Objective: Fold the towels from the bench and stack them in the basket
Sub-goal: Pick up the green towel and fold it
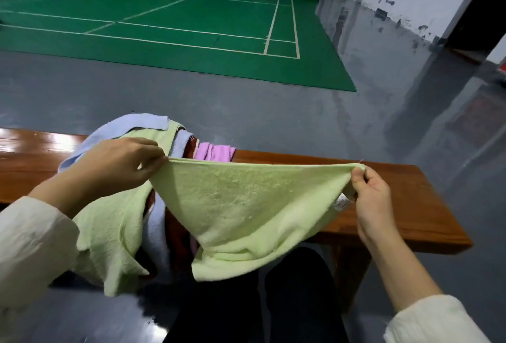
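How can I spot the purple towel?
Look at the brown wooden bench. Near its far edge, the purple towel peeks out just above the top edge of the stretched green towel. Its neighbours are pale green or light blue; only it is purple.

Loose cream sleeves (32, 247) cover both forearms; dark trousers (298, 296) below.

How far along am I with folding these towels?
Early, it seems. Nothing folded or stacked is in view. In hand: the left hand and right hand pinch the top corners of a green towel, stretching it above the bench. Left: a blue towel, a purple towel and a second green towel, heaped unfolded there.
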A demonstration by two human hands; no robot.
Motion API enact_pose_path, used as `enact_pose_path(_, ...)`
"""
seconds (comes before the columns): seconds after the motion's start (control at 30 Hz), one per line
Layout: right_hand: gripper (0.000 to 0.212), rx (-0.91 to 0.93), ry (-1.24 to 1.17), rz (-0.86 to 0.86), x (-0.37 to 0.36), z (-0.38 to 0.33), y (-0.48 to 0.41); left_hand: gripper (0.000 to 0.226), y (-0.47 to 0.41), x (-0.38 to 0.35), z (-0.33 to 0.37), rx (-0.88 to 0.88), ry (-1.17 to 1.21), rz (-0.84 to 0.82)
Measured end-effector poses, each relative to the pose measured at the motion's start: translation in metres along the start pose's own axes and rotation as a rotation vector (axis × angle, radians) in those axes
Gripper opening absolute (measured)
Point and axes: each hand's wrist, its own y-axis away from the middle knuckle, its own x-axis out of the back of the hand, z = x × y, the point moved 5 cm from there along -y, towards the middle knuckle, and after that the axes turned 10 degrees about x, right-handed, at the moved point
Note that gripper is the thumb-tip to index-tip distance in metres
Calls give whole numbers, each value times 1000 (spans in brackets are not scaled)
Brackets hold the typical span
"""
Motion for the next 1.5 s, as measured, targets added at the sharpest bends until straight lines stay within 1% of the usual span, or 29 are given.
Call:
enact_pose_path(0.03, 29, 4, 5, -9, 0, -2, -1, 42, -2, 4, 2, -32, -59, 40)
enact_pose_path(0.07, 30, 9, 10, -13, -1, -6, -2, 32, -4, 8, 4, -68, -124, 82)
enact_pose_path(0.13, 30, 18, 13, -13, -5, -13, -8, 5, -8, 17, 9, -77, -201, 121)
enact_pose_path(0.23, 29, 45, 31, -4, -13, -29, -19, 14, -15, 26, 7, 15, -210, 82)
enact_pose_path(0.33, 32, 67, 43, 12, -20, -47, -33, 8, -23, 36, 3, 94, -238, 148)
enact_pose_path(0.4, 32, 67, 50, 13, -23, -58, -41, 14, -28, 43, 3, 162, -256, 195)
enact_pose_path(0.43, 32, 82, 67, 8, -24, -64, -46, 17, -30, 47, 4, 163, -257, 219)
enact_pose_path(0.5, 32, 145, 113, 0, -26, -76, -53, 12, -35, 54, 9, 135, -257, 255)
enact_pose_path(0.57, 32, 197, 140, -6, -27, -87, -57, 5, -40, 60, 11, 186, -247, 238)
enact_pose_path(0.7, 34, 217, 159, 35, -25, -100, -62, 3, -40, 72, 16, 240, -89, 308)
enact_pose_path(0.8, 36, 149, 101, 74, -21, -101, -64, 12, -39, 77, 20, 312, -37, 337)
enact_pose_path(0.83, 36, 137, 88, 82, -18, -100, -65, 13, -39, 80, 19, 357, 44, 354)
enact_pose_path(0.93, 38, 136, 77, 99, -10, -98, -68, 6, -39, 86, 21, 482, 541, 433)
enact_pose_path(1.0, 38, 145, 59, 115, -6, -99, -70, 13, -40, 84, 22, 510, 856, 450)
enact_pose_path(1.07, 38, 151, 34, 135, -3, -103, -72, 12, -39, 85, 24, 500, 1039, 460)
enact_pose_path(1.13, 36, 155, 63, 150, 0, -106, -76, 8, -42, 84, 26, 486, 1068, 440)
enact_pose_path(1.2, 32, 163, 127, 136, 0, -107, -80, 9, -49, 78, 24, 484, 1027, 409)
enact_pose_path(1.27, 28, 169, 163, 111, -2, -105, -85, 12, -59, 68, 19, 502, 1006, 378)
enact_pose_path(1.33, 30, 175, 189, 95, -6, -104, -95, 18, -71, 60, 12, 550, 1020, 376)
enact_pose_path(1.43, 33, 228, 199, 134, -12, -117, -116, 20, -94, 68, 7, 572, 1012, 442)
enact_pose_path(1.5, 30, 253, 197, 195, -14, -140, -134, 20, -113, 91, 12, 537, 1022, 522)
